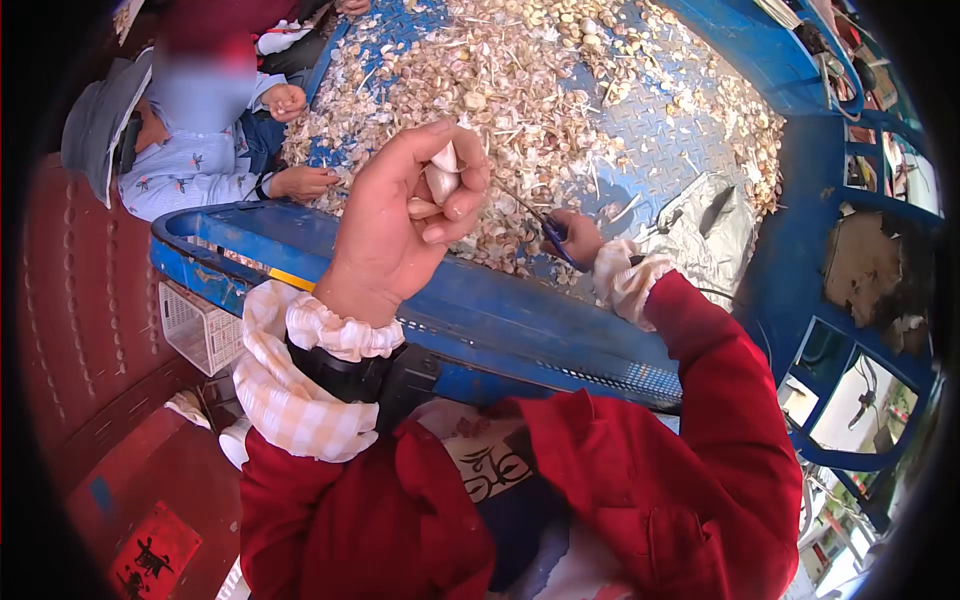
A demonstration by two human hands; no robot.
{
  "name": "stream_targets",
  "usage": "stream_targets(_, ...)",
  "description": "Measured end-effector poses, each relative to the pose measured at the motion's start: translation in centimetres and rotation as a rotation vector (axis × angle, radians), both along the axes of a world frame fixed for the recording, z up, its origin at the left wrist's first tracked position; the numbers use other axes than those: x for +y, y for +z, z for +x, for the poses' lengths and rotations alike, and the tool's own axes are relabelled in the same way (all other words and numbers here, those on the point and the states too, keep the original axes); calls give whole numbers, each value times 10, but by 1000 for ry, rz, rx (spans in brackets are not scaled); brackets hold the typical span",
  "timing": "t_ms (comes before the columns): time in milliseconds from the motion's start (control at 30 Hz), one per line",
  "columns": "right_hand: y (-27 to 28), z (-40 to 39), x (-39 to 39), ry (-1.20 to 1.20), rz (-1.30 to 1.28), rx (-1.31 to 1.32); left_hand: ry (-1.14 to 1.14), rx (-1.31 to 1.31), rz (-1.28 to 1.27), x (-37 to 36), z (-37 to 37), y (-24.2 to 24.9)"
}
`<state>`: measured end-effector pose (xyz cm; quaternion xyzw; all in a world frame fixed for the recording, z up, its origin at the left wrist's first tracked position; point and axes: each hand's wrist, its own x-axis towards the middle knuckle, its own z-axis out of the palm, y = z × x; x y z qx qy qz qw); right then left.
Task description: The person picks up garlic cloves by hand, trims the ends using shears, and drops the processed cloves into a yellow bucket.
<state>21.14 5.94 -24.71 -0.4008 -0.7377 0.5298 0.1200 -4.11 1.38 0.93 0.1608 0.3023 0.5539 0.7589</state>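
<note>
My left hand (pixel 385 225) is raised over the near edge of the blue work surface, palm up. Its curled fingers hold several garlic cloves (pixel 442 184), pale with some skin on them. Farther right and lower, my right hand (pixel 582 240) is closed round the dark blue handles of a pair of scissors (pixel 554 236). The thin blades point up and left toward the garlic pile; their tips are hard to make out. Below and beyond both hands spreads a heap of loose garlic cloves and papery skins (pixel 500 90).
A crumpled silvery-white sack (pixel 705 232) lies right of my right hand. The blue metal rim (pixel 560 315) runs between my body and the pile. At left a co-worker (pixel 190 180) sits with hands by the garlic. A white plastic crate (pixel 200 330) stands below.
</note>
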Motion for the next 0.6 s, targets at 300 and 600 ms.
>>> stream_targets(300,-112,-41,-56,62,23,25,95,28,-159,0,6,8)
stream_targets(600,-61,-51,-44,-129,105,-154,123,108,-184,-4,5,5)
